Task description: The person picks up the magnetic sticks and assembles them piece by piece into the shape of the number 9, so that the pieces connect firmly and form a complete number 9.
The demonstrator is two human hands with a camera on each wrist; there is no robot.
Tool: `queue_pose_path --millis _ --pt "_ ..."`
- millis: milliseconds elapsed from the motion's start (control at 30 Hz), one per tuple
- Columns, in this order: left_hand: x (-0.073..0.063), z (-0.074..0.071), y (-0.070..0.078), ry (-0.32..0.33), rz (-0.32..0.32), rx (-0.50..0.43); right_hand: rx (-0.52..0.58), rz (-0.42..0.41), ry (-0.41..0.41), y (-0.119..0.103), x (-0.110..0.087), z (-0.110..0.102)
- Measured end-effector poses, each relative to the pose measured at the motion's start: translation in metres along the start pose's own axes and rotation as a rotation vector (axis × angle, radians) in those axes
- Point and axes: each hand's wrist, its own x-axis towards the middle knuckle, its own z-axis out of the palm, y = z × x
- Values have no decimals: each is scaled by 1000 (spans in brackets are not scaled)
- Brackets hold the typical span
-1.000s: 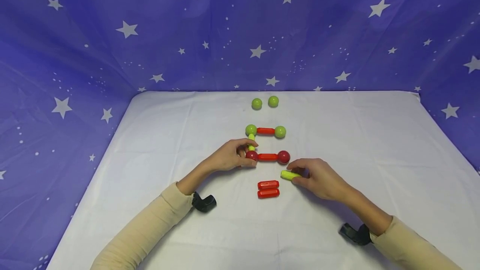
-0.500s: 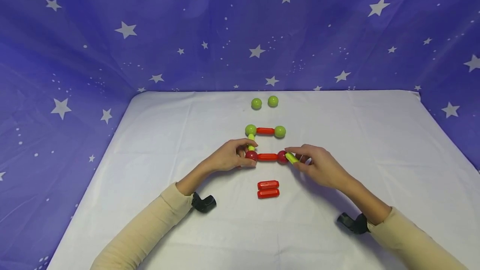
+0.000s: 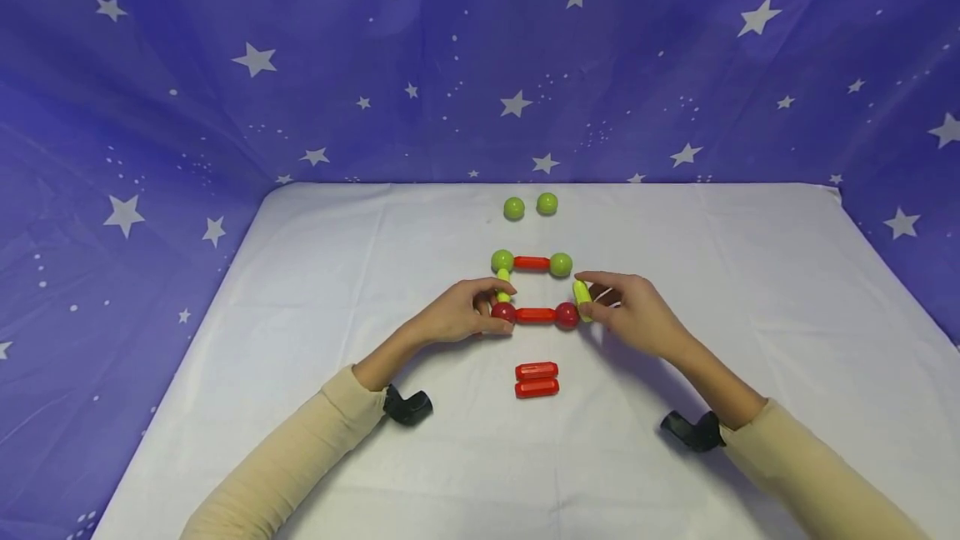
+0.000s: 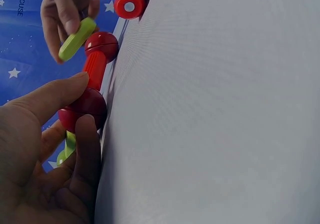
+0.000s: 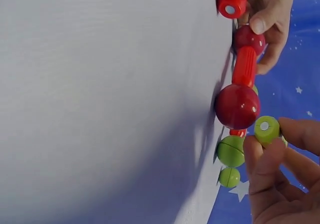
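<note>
My left hand [image 3: 461, 311] grips the left dark red ball [image 4: 82, 108] between thumb and fingers. A red rod [image 3: 536, 315] joins that ball to the right dark red ball [image 3: 566, 316]. From the left red ball a yellow-green rod [image 3: 503, 276] runs back to a green ball [image 3: 502, 260], partly behind my fingers. That green ball is linked by a far red rod [image 3: 532, 262] to another green ball [image 3: 561, 264]. My right hand [image 3: 637, 315] pinches a loose yellow-green rod [image 3: 581, 297] just right of the right red ball; a pale disc shows in its end in the right wrist view.
Two loose green balls [image 3: 530, 205] lie at the back of the white-covered table [image 3: 360, 232]. Two red rods [image 3: 537, 379] lie side by side nearer the front. A blue star-patterned cloth [image 3: 420, 48] surrounds the table's back and sides.
My right hand has moved back and slightly left with the yellow-green rod, turning it from nearly sideways to nearly front-to-back. My left hand has stayed on the red ball.
</note>
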Motion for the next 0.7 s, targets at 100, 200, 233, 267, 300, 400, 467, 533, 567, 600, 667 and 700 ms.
queue_pose_path --millis 100,200,233,267,300,400,467,533,567,600,667,700 --pt "0 0 0 -1 -3 9 37 17 33 1 6 0" --pt "0 1 0 0 -7 10 27 21 62 2 12 1" --pt "0 1 0 0 -7 8 26 23 68 2 14 1" --pt "0 1 0 0 -7 7 29 27 72 3 16 1" --pt "0 1 0 1 -7 5 33 33 76 3 19 2" --pt "0 1 -1 2 -7 2 51 49 79 4 25 4" --pt "0 1 -1 2 -5 2 67 61 76 4 28 6" --pt "1 1 -1 3 -6 6 82 74 66 5 30 8" --pt "1 1 -2 2 -6 6 85 79 61 5 30 8" --pt "1 0 -2 2 -6 7 88 87 55 5 31 9" --pt "1 0 -2 0 -6 8 89 100 46 6 32 10" --pt "1 0 -2 -1 -4 8 87 104 42 6 32 11"
